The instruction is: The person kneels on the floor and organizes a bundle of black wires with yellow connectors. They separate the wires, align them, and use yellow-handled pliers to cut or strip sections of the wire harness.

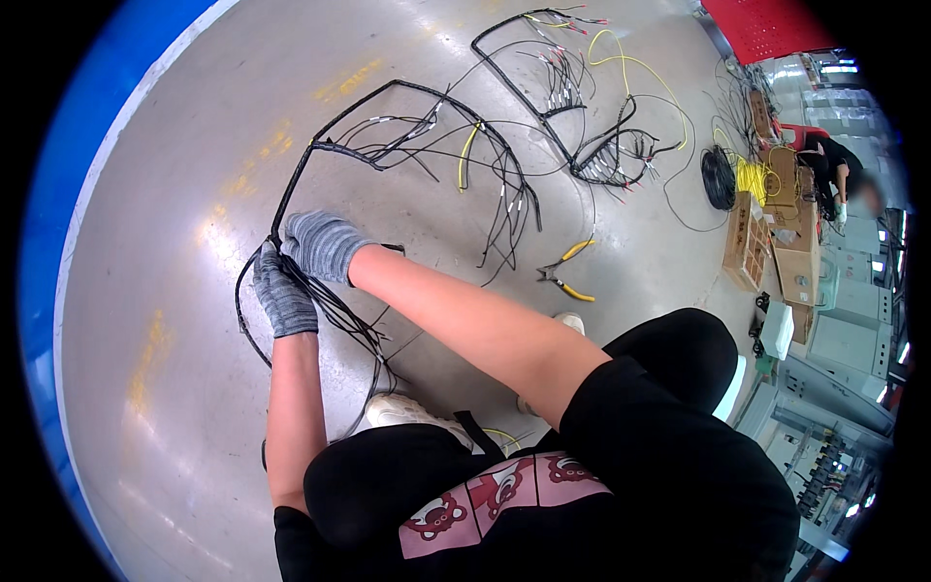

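Grey floor [184,417]: two gloved hands [328,247] on black wiring [293,187], one pair of pliers [550,274].

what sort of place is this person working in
Probably an electrical assembly workshop or factory: a black wire harness spreads over the smooth grey floor, yellow-handled pliers lie near the wiring, and grey cabinets stand at the right.

Grey cabinets [849,351] stand right of a shiny, yellow-marked floor [175,281].
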`<state>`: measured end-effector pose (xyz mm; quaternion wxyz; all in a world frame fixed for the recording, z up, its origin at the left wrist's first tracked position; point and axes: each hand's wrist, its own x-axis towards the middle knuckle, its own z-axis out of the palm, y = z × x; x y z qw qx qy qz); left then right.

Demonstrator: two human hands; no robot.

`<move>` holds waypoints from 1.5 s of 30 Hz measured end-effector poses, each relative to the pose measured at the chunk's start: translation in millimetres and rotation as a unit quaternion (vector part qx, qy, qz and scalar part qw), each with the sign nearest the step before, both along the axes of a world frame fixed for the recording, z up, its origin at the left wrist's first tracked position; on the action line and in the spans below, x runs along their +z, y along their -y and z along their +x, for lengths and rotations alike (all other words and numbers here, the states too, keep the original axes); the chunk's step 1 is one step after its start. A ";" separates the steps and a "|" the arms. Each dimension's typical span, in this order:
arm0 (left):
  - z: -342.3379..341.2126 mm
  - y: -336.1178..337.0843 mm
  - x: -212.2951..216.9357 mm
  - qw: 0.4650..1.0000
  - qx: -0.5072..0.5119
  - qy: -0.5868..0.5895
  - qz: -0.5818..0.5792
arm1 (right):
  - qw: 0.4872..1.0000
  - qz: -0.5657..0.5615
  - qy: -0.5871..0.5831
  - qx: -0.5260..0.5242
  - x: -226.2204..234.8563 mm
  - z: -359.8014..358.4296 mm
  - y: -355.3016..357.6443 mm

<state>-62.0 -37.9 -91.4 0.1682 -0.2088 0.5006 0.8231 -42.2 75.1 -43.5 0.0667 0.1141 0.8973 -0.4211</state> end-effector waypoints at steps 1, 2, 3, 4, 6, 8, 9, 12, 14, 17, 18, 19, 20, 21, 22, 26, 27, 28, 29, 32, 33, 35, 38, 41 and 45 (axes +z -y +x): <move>-0.9 1.3 -3.0 1.000 0.001 0.016 0.007 | 1.000 -0.006 -0.001 -0.007 -1.2 0.6 0.4; -1.2 2.0 -3.6 1.000 -0.002 0.019 0.006 | 1.000 -0.013 -0.002 -0.014 -1.1 1.5 1.0; -1.2 3.1 -4.2 1.000 -0.004 0.023 0.004 | 1.000 -0.020 -0.002 -0.020 -1.1 2.0 1.3; -1.1 4.1 -4.9 1.000 -0.007 0.026 0.003 | 1.000 -0.023 -0.001 -0.021 -1.2 1.6 1.3; -0.7 3.0 -3.2 1.000 -0.010 0.027 -0.008 | 0.999 -0.030 0.001 -0.024 -0.8 0.9 0.4; 0.0 3.5 -1.3 1.000 -0.014 0.017 -0.016 | 0.999 -0.046 0.012 -0.024 1.2 0.8 -1.2; 0.4 4.3 -0.5 1.000 -0.015 0.007 -0.019 | 0.998 -0.054 0.016 -0.024 3.0 0.7 -2.2; 1.8 5.9 0.8 0.999 -0.045 -0.017 -0.008 | 0.998 -0.051 0.025 -0.023 5.8 -1.5 -6.9; 4.0 7.1 0.1 0.997 -0.069 -0.023 0.004 | 0.999 -0.047 0.018 -0.019 3.8 -2.1 -13.1; 6.1 13.7 0.1 0.995 -0.095 -0.025 0.020 | 0.999 -0.049 0.003 -0.009 -2.6 -3.3 -15.6; 6.4 17.9 3.2 0.992 -0.113 -0.039 0.028 | 0.998 -0.056 -0.015 -0.007 -4.8 -3.7 -13.1; 0.9 19.7 -8.2 0.990 -0.134 -0.031 0.036 | 0.997 -0.063 -0.032 -0.003 -6.9 -5.3 -10.3; 0.7 26.1 -9.3 0.989 -0.141 -0.031 0.032 | 0.995 -0.072 -0.069 0.025 -3.8 -4.6 -7.1; 6.0 25.5 -4.3 0.988 -0.148 -0.033 0.024 | 0.992 -0.094 -0.086 0.017 -10.4 0.8 -11.1; 9.9 22.0 2.0 0.992 -0.127 -0.003 0.012 | 0.986 -0.129 -0.105 0.014 -18.7 3.8 -10.9; 10.3 4.9 18.9 0.990 -0.138 -0.035 -0.010 | 0.991 -0.125 -0.045 0.025 -8.2 7.4 -25.7; 10.4 4.3 20.5 0.994 -0.106 -0.012 0.028 | 0.991 -0.118 -0.059 0.013 -13.3 6.9 -25.6; 9.6 9.8 17.4 0.994 -0.105 -0.013 0.034 | 0.989 -0.137 -0.056 0.010 -15.1 5.7 -22.4; 11.2 11.3 16.7 0.993 -0.105 -0.012 0.044 | 0.987 -0.152 -0.049 0.004 -15.4 7.6 -22.9; 12.5 17.6 21.0 0.992 -0.113 -0.051 0.037 | 0.985 -0.175 -0.001 0.004 -14.0 7.4 -24.9; 11.7 18.0 25.7 0.990 -0.138 -0.031 -0.009 | 0.984 -0.177 0.019 0.005 -11.4 6.4 -26.4; 13.1 16.4 34.0 0.988 -0.148 -0.047 -0.001 | 0.979 -0.198 0.049 0.005 -2.5 6.6 -27.1; 11.8 16.5 34.6 0.983 -0.163 -0.080 -0.033 | 0.976 -0.210 0.057 0.005 7.3 8.1 -26.9; 11.1 13.0 37.8 0.977 -0.181 -0.099 -0.053 | 0.954 -0.265 0.131 -0.044 10.9 5.1 -29.5; 10.7 13.0 34.5 0.973 -0.191 -0.106 -0.073 | 0.949 -0.272 0.157 -0.031 12.3 -0.5 -31.1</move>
